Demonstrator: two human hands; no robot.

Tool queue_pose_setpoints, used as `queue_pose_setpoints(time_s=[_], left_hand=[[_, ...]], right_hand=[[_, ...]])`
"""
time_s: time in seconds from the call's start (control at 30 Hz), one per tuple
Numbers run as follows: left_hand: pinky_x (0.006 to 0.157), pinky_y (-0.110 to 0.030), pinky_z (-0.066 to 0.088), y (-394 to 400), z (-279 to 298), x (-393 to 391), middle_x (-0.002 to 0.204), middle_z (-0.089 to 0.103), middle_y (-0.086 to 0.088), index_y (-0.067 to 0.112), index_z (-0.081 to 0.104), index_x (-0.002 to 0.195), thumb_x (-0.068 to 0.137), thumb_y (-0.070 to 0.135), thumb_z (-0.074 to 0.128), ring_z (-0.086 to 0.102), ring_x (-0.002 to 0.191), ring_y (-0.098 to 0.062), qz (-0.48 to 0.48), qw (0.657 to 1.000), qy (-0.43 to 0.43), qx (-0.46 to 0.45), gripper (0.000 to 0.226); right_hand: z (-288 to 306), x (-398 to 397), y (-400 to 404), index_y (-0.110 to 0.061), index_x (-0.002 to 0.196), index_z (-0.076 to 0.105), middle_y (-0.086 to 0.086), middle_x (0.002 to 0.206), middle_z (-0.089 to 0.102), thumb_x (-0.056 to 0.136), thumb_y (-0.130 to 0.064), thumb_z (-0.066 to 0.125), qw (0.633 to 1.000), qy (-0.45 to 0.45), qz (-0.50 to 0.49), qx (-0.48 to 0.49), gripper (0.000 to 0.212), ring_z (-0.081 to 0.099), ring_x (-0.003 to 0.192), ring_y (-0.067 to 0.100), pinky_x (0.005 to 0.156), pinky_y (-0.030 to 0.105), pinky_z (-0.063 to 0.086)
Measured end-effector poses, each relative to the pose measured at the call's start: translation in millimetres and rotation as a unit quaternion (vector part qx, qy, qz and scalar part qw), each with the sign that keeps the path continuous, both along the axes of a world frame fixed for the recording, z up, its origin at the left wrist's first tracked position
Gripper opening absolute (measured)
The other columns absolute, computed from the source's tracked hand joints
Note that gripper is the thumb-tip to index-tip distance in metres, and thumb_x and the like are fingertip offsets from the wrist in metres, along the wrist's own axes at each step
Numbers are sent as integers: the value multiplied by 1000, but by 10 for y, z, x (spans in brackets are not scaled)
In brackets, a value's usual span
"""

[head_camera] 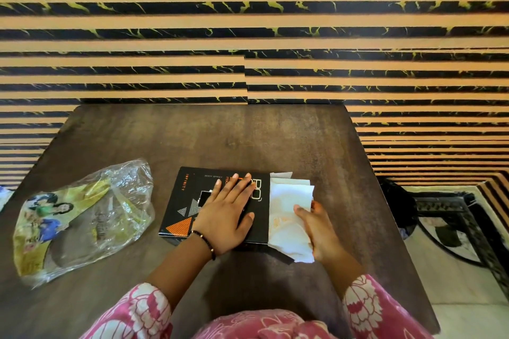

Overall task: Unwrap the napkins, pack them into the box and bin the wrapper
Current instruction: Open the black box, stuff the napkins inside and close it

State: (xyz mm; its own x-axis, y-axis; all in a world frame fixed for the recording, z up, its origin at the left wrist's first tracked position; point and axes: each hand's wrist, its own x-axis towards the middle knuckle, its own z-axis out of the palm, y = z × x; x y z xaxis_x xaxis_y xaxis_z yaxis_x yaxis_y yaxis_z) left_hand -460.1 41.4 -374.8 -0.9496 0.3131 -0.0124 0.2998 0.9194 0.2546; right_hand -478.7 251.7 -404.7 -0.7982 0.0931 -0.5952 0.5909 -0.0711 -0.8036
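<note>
A flat black box [187, 201] with orange and grey triangles lies in the middle of the dark wooden table [248, 132]. My left hand [225, 215] rests flat on its top, fingers spread. White napkins [289, 212] stick out of the box's right end, fanned and uneven. My right hand [316, 226] holds their right edge, thumb on top. The empty clear plastic wrapper [82, 217], printed yellow with pictures of people, lies crumpled on the table to the left, apart from both hands.
A striped black-and-tan wall [248, 36] rises just behind the table. To the right, below the table edge, stand a dark round object [396, 201] and a black ornate frame [454, 215] on a pale floor.
</note>
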Motion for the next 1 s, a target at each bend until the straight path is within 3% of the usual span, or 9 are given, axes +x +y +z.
queue_pose_setpoints(time_s=[0.17, 0.33, 0.43, 0.53, 0.67, 0.8, 0.87, 0.93, 1.0], left_hand=[[113, -32, -14, 8, 6, -3, 158, 2, 8, 24, 12, 148, 84, 51, 16, -7, 144, -12, -2, 1000, 5, 5, 69], [114, -34, -12, 2, 11, 8, 157, 4, 8, 24, 14, 148, 85, 50, 18, -11, 140, -9, -1, 1000, 5, 17, 68], [114, -34, -12, 2, -3, 0, 157, 2, 9, 25, 12, 148, 85, 50, 18, -12, 140, -7, 0, 1000, 3, 14, 68], [114, -33, -13, 3, 1, -8, 158, 2, 8, 24, 13, 148, 83, 51, 15, -11, 141, -8, -1, 1000, 4, 10, 70], [113, -32, -13, 8, 2, -15, 157, 4, 7, 23, 16, 147, 82, 51, 15, -6, 143, -11, -2, 1000, 6, 17, 71], [114, -33, -11, 14, 7, 9, 157, 7, 7, 22, 19, 147, 83, 51, 16, -6, 142, -10, -4, 1000, 12, 25, 70], [114, -32, -11, 8, 12, 20, 156, 4, 9, 22, 18, 147, 83, 51, 15, -5, 143, -11, -10, 1000, 11, 21, 70], [113, -32, -13, 12, 22, 7, 156, 2, 10, 23, 16, 147, 83, 52, 14, -8, 143, -11, -6, 1000, 8, 22, 71], [112, -31, -15, 19, 26, 3, 156, 0, 9, 24, 14, 148, 83, 52, 13, -12, 140, -8, -2, 1000, 6, 16, 71]], right_hand=[[72, -46, -177, -22, 113, 44, 7, 107, 62, 83, -13, 59, 992, 31, 57, 108, 36, 64, 90, 24, 79, 51, 57], [157, -103, 18, -20, 134, 37, 5, 134, 52, 87, -28, 62, 974, 4, 79, 211, 54, 56, 114, 27, 96, 44, 49], [228, -7, -19, -16, 136, 39, 9, 137, 48, 85, -33, 62, 828, 195, 165, 500, 59, 49, 122, 30, 101, 42, 42], [204, 32, -179, -15, 119, 58, 6, 119, 63, 80, -30, 56, 702, 386, 290, 523, 42, 58, 112, 28, 100, 39, 42], [20, 11, -167, -28, 140, 37, 3, 150, 34, 77, -51, 22, 650, 329, 450, 516, 69, 23, 143, 25, 115, 50, 3], [-61, 32, -106, -25, 141, 35, 4, 152, 34, 88, -41, 31, 587, 402, 519, 474, 56, 21, 144, 26, 113, 52, 6], [-46, 63, -74, -24, 139, 40, -1, 150, 36, 86, -30, 42, 644, 408, 479, 435, 54, 25, 142, 21, 118, 48, 14], [-26, 122, -18, -20, 138, 40, -4, 144, 39, 86, -20, 49, 788, 353, 297, 409, 53, 34, 134, 19, 114, 41, 30], [3, 162, 17, -17, 138, 37, 0, 141, 41, 90, -20, 53, 888, 199, 161, 382, 51, 41, 128, 19, 109, 37, 37]])
